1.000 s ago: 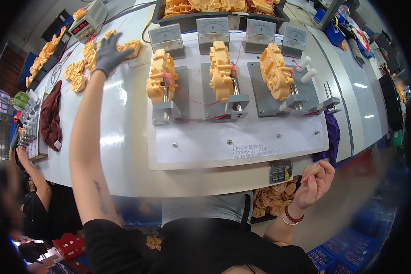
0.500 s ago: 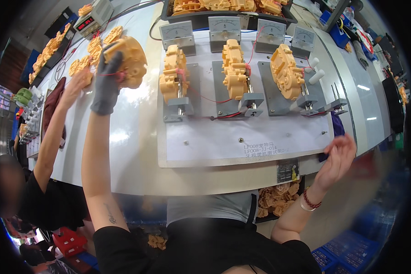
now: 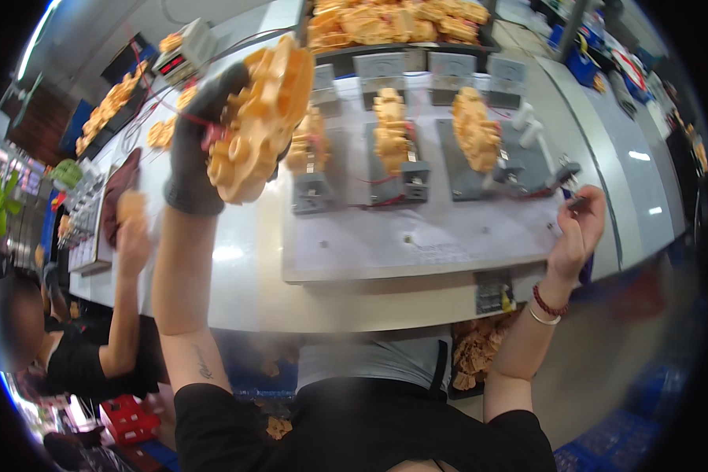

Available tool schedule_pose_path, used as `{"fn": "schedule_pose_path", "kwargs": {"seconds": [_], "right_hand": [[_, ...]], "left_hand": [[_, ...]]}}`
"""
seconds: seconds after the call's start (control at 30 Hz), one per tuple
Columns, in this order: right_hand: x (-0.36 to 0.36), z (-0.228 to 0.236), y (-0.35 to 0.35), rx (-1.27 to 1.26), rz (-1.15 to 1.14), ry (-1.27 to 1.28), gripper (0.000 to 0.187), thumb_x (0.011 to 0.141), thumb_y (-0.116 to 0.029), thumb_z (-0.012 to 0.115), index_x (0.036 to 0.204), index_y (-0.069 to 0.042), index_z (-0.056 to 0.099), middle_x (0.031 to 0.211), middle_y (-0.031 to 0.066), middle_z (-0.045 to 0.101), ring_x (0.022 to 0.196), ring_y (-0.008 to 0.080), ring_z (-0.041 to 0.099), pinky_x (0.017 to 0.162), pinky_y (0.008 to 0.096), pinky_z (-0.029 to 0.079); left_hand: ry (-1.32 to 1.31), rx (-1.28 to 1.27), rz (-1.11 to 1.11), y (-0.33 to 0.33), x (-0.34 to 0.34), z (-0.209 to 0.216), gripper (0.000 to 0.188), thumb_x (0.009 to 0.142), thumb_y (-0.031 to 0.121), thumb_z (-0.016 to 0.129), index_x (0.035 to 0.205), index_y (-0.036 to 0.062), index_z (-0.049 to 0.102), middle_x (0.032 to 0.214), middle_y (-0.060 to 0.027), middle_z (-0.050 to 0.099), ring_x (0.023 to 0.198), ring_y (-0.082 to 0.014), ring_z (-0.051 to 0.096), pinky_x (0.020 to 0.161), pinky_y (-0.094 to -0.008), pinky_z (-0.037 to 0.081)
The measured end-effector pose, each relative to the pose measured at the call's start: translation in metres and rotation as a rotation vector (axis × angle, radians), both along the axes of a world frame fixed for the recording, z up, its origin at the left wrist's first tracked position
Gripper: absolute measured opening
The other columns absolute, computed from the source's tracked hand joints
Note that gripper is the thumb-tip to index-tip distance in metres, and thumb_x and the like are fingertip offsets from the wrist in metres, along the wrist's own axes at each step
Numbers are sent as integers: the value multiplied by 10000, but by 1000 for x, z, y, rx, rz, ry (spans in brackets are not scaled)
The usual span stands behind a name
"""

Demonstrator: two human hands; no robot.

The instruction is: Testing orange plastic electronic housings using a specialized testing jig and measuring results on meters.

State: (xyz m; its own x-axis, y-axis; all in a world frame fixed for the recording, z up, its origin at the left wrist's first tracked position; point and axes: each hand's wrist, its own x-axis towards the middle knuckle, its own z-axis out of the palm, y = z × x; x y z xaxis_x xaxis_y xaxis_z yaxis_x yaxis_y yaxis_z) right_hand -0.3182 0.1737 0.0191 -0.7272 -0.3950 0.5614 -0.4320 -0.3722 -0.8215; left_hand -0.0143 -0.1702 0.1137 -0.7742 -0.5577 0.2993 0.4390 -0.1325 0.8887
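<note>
Housing [image 3: 267,110] of pale orange plastic, knobbly with ridges and round bosses, is clamped in the left hand [image 3: 195,157], whose dark grey glove wraps its left side. It is raised off the table [image 3: 236,295], tilted, its upper end leaning right, and from this view it partly covers the leftmost of three grey fixtures [image 3: 315,195]. A red wire [image 3: 182,114] runs off past the glove (a reddish patch shows near the fingers, too blurred to name).

The bare right hand [image 3: 578,236] is well apart from it, at the right end of the white board [image 3: 350,259]. Its fingertips are drawn close at a small dark piece [image 3: 577,202]; I cannot tell whether they pinch it or merely touch it. A red bead bracelet [image 3: 549,300] and a pale bangle [image 3: 543,318] circle that wrist.

Each fixture carries a mounted housing [image 3: 391,134], and white pegs [image 3: 531,132] rise beside the rightmost. Behind stands a row of four dial meters [image 3: 380,73], then a dark tray [image 3: 340,60] heaped with similar parts.

Farther left, a power supply [image 3: 197,47] with a red display sits near loose orange parts [image 3: 163,132]. A co-worker's hand [image 3: 136,248], blurred, holds a tan part [image 3: 131,206] beside a maroon cloth [image 3: 123,185].
</note>
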Motion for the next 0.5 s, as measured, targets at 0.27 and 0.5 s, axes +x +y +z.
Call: {"fn": "schedule_pose_path", "kwargs": {"seconds": [0.27,0.5], "right_hand": [[0,-1,-8,-81,33,-129,365,611,45,537,972,-5,513,826,-10,452,671,44,384,581,169,296],[3,0,-9,-63,87,-107,341,630,40,557,964,-9,509,805,-27,435,650,22,335,574,159,262]], "left_hand": [[-891,-1041,-292,131,-235,103,297,901,221,509,1022,-45,561,830,-107,583,562,-206,560,499,-350,476],[-1088,-1379,-447,83,-397,34,164,841,120,511,827,-7,613,760,-105,582,539,-199,526,511,-347,473]]}}
